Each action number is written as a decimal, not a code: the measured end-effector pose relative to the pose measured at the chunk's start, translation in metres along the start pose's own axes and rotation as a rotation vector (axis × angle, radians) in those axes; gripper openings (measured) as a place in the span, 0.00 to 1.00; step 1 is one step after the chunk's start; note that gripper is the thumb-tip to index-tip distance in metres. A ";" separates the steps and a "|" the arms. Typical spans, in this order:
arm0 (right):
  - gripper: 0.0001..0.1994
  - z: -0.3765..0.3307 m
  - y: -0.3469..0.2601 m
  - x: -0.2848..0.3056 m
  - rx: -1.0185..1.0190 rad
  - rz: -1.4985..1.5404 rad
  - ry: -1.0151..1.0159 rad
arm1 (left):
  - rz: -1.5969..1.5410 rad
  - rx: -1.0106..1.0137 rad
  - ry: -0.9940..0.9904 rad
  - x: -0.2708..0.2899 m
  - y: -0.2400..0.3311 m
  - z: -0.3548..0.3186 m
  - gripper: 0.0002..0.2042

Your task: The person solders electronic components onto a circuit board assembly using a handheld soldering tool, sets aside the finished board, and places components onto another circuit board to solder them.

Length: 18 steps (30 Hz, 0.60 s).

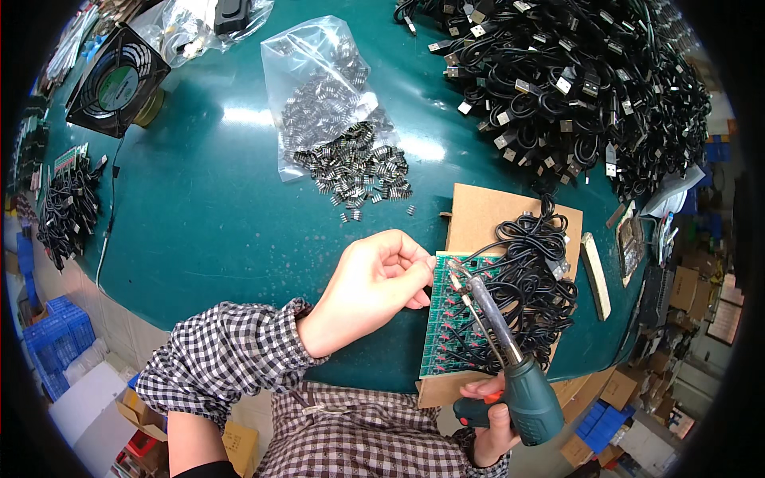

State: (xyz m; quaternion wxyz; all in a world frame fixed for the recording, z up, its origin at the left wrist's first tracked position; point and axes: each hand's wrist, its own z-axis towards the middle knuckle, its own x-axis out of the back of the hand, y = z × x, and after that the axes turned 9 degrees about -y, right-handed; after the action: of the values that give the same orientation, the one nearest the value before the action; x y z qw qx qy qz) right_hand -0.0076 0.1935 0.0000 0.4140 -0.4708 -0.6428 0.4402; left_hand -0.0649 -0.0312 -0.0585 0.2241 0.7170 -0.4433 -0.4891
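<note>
My right hand (496, 430) grips a dark green soldering gun (532, 402) with an orange-red trigger. Its metal barrel slants up and left, and the tip and a thin feed tube beside it are over the upper part of a green circuit board panel (438, 338). Fingers pinched, my left hand (368, 283) is at the panel's upper left edge; anything between the fingertips is too small to make out. Black cables (530, 299) run in coils from the panel. Under both lies a brown board (478, 209).
Small metal connectors (355, 171) spill from a clear plastic bag (299, 60). A large heap of black USB cables (550, 88) fills the far right. At the left are a black fan (118, 84) and a smaller cable bundle (68, 203). A pale strip (595, 275) lies right of the board.
</note>
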 end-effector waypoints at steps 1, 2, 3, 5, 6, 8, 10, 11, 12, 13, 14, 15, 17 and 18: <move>0.27 0.000 0.000 0.000 -0.001 0.003 -0.001 | -0.008 0.004 0.004 0.000 0.000 0.000 0.07; 0.27 0.000 0.000 0.000 -0.003 0.006 -0.001 | -0.005 0.008 0.005 0.000 0.001 0.000 0.07; 0.27 0.000 0.000 0.000 -0.001 0.007 -0.005 | -0.001 0.012 0.007 -0.001 0.001 0.000 0.07; 0.27 0.000 0.000 0.000 0.002 0.009 -0.013 | 0.003 0.014 0.007 -0.001 0.001 0.000 0.07; 0.27 0.001 0.000 0.001 0.007 0.012 -0.018 | 0.003 0.012 0.006 -0.001 0.002 0.000 0.07; 0.27 0.002 0.000 0.001 0.017 0.018 -0.029 | 0.001 0.013 0.005 -0.001 0.002 0.000 0.07; 0.27 0.002 -0.001 0.001 0.006 0.024 -0.020 | -0.004 0.017 0.004 -0.001 0.002 0.000 0.07; 0.27 0.002 -0.001 0.000 0.000 0.027 -0.015 | -0.004 0.015 0.004 0.000 0.002 0.000 0.07; 0.27 0.002 -0.001 0.000 -0.008 0.030 -0.019 | -0.004 0.013 0.003 0.000 0.001 0.001 0.07; 0.28 0.001 -0.001 0.001 -0.016 0.033 -0.022 | -0.005 0.012 0.003 0.000 0.001 0.001 0.07; 0.28 0.001 -0.001 0.000 -0.024 0.035 -0.026 | -0.006 0.011 0.003 0.000 0.001 0.001 0.07; 0.28 0.001 -0.001 0.001 -0.030 0.046 -0.016 | -0.008 0.011 0.004 0.000 0.001 0.001 0.07; 0.28 0.000 -0.001 0.000 -0.043 0.068 0.002 | -0.008 0.011 0.006 0.000 0.001 0.000 0.07; 0.28 0.001 -0.001 0.001 -0.040 0.069 -0.001 | -0.007 0.012 0.008 0.000 0.001 0.000 0.07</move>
State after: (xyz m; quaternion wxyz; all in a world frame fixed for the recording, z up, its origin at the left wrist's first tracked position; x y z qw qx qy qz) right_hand -0.0085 0.1943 0.0005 0.3889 -0.5003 -0.6352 0.4416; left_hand -0.0657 -0.0313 -0.0578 0.2200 0.7219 -0.4426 -0.4843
